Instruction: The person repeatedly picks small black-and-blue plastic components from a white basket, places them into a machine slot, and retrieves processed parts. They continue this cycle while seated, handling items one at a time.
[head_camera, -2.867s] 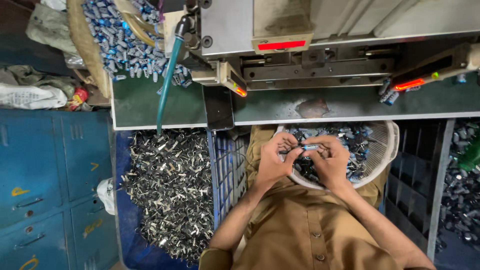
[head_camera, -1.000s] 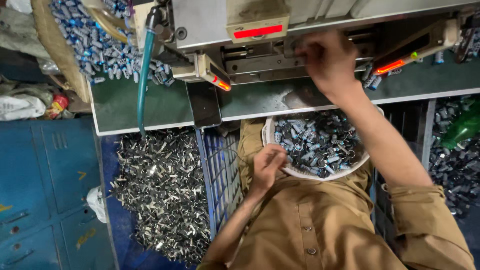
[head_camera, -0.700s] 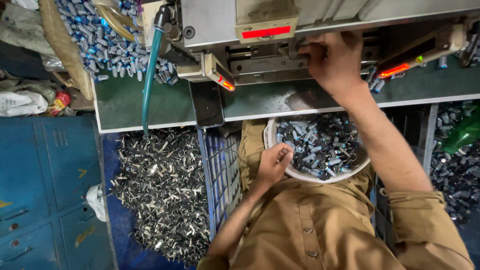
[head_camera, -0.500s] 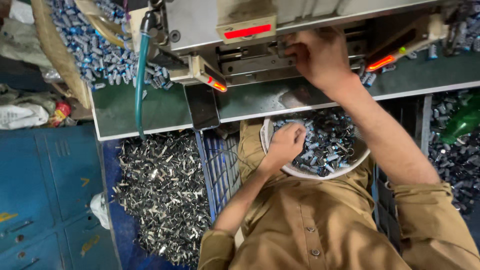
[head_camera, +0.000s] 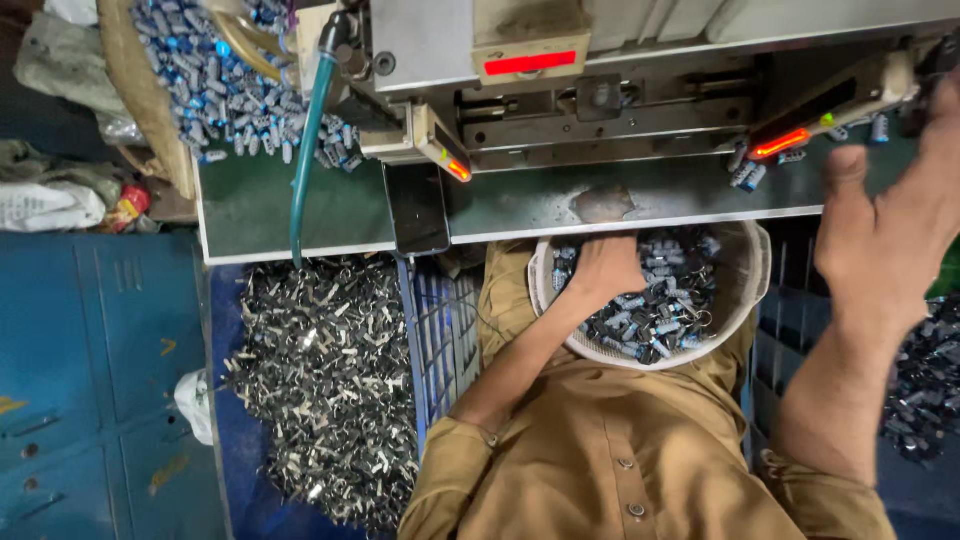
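Head view: small blue-and-silver parts (head_camera: 660, 310) fill a round white basket (head_camera: 752, 290) resting in the lap of a person in a tan shirt (head_camera: 610, 450), just below the edge of a green table (head_camera: 260, 205). Left hand (head_camera: 605, 268) is pressed down into the parts at the basket's upper left, its fingers buried among them, so whether it grips anything cannot be told. Right hand (head_camera: 885, 225) is raised at the frame's right side, open with the thumb spread, holding nothing and touching nothing, near a slanted arm with a glowing red strip (head_camera: 790, 143). A few loose parts lie on the table just beside that strip. Above the basket stands a grey metal machine (head_camera: 600, 110) with a red bar on its front panel. A green hose (head_camera: 305, 150) runs down from the machine's left corner across the table. More blue parts are heaped in a sack (head_camera: 215, 75) at the table's upper left. Silver metal scrap (head_camera: 320, 380) is piled below the table, left of the person, beside blue cabinets (head_camera: 90, 380).
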